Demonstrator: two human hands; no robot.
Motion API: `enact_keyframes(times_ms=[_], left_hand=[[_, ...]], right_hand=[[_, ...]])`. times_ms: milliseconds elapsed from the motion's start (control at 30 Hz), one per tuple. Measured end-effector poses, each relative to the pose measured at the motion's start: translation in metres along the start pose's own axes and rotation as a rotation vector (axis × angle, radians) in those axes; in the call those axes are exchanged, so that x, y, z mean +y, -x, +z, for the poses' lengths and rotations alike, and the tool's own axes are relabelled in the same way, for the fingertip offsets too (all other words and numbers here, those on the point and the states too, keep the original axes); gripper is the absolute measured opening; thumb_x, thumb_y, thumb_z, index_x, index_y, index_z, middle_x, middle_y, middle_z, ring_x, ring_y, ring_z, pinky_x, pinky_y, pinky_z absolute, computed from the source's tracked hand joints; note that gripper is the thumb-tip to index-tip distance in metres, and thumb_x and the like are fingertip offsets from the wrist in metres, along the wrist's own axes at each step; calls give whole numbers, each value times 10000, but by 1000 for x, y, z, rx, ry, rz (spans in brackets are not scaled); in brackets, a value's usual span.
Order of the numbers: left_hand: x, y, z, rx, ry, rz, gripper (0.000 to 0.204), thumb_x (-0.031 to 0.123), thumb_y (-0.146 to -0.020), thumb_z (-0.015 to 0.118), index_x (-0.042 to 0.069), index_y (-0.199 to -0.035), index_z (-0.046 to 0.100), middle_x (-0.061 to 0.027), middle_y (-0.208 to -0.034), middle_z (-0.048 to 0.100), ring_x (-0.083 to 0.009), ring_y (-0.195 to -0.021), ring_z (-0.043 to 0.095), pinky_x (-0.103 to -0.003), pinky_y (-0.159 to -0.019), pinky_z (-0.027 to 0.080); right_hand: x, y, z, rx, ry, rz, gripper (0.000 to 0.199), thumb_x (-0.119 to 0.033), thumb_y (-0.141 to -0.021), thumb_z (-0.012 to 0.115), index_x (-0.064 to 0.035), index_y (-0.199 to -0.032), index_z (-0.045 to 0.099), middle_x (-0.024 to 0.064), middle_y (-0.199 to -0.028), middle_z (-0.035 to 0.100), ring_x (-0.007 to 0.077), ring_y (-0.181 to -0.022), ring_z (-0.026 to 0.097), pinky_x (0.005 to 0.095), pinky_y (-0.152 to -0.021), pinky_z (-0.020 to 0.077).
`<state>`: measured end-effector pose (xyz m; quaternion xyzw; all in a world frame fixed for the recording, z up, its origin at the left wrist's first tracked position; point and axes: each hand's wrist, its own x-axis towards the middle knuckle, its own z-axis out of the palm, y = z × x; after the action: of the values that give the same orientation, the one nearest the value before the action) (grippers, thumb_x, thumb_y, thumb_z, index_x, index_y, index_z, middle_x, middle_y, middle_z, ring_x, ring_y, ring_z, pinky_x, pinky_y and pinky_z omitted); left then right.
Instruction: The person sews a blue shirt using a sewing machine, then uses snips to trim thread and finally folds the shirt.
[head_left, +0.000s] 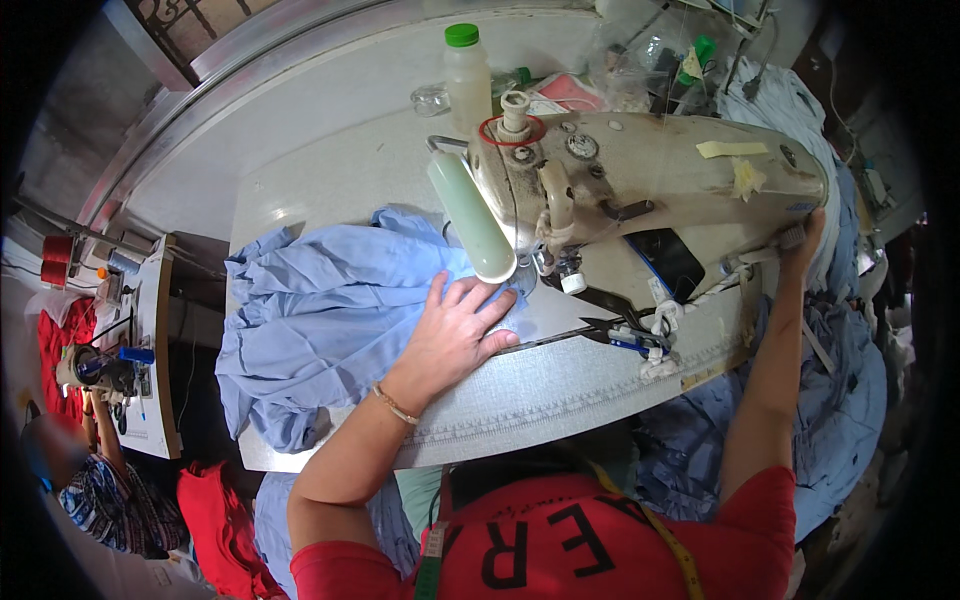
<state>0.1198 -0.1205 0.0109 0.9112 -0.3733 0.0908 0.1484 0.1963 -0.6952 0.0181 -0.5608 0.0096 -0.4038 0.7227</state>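
Plainly, left hand (458, 330) flat, fingers spread on blue cloth (320, 310) near table edge (560, 400), right hand (805, 235) clamped on handwheel (792, 237)

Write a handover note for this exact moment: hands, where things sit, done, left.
Left hand: flat, open on the blue fabric, pressing it to the table beside the needle area.
Right hand: on the handwheel at the right end of the sewing machine; grip unclear.
Scissors lie on the table in front of the machine.
Done: fabric laid at the machine.
Left: any stitching; no seam can be made out.
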Motion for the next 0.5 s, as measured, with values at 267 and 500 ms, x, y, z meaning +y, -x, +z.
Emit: enact_keyframes(times_ms=[267, 500], left_hand=[[-5, 3, 4, 75, 22, 52, 380, 288, -862, 617, 83, -1181, 592, -87, -1216, 560, -264, -1130, 503, -472, -1026, 330], [-4, -2, 5, 124, 104, 115, 310, 91, -794, 644, 50, -1100, 612, -81, -1137, 593, -260, -1037, 539, -404, -939, 399]], right_hand=[[-71, 94, 93, 328, 504, -425, 310, -155, -970, 516, -21, -1250, 502, 84, -1137, 557, 158, -967, 550, 294, -847, 445], [-32, 262, 235, -1150, 660, -230, 269, -44, -809, 588, -67, -1072, 644, 88, -1059, 635, 288, -944, 600, 426, -888, 451]])
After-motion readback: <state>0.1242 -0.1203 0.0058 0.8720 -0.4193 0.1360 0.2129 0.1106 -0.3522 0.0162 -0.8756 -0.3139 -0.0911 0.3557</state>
